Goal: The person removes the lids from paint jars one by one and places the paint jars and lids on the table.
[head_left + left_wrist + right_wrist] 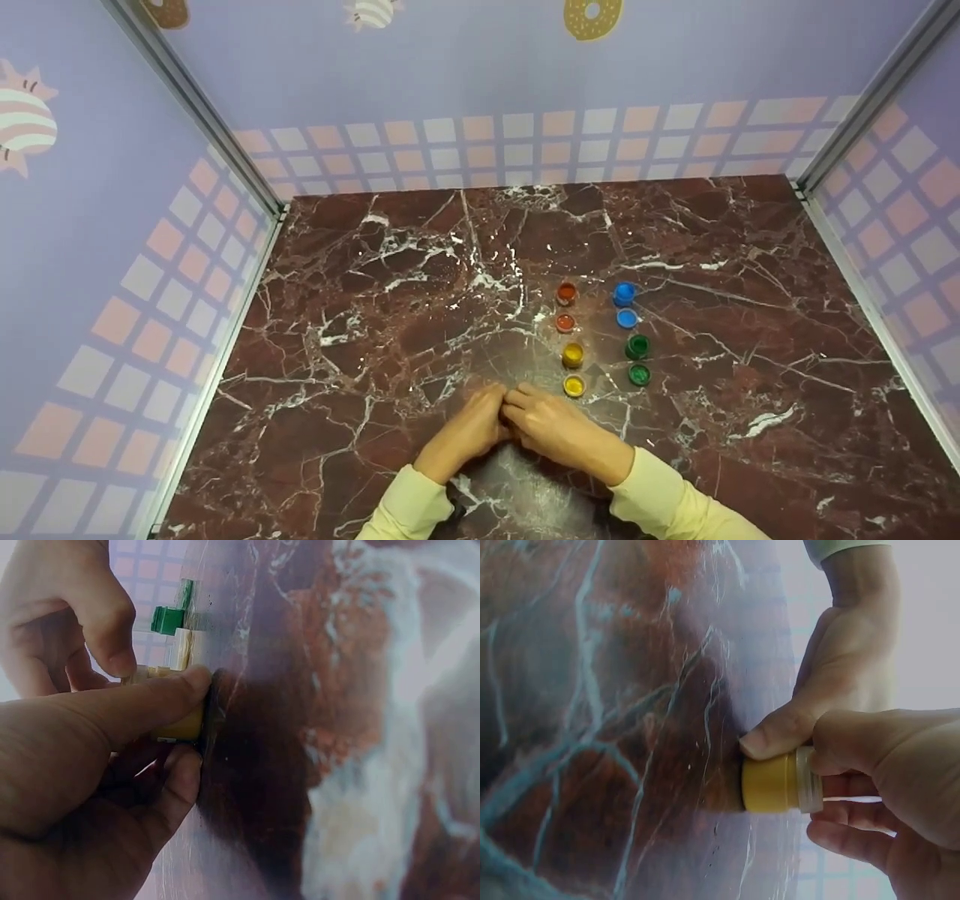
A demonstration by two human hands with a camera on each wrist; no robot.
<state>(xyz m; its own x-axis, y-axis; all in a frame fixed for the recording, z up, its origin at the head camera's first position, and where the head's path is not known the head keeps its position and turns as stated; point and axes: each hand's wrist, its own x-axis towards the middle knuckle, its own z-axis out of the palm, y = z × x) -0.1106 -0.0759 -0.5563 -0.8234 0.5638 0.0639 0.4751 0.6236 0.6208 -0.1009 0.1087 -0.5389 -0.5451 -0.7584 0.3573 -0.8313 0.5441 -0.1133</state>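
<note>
A small yellow paint jar (769, 784) with a translucent lid (810, 780) stands on the table between both hands; in the head view the hands hide it. My left hand (474, 421) grips the jar's body low down, thumb on one side and fingers on the other. From above, my right hand (551, 421) pinches the lid with thumb and fingers. Just beyond the right hand lies a loose lid with yellow paint inside (574, 386), with an uncovered yellow jar (573, 355) behind it.
Uncovered red (566, 292), blue (624, 293) and green (638, 346) jars stand farther out, each with its lid lying in front: red lid (565, 323), blue lid (627, 319), green lid (639, 375). Patterned panels (517, 75) wall in the marbled table (360, 300) at the back and sides.
</note>
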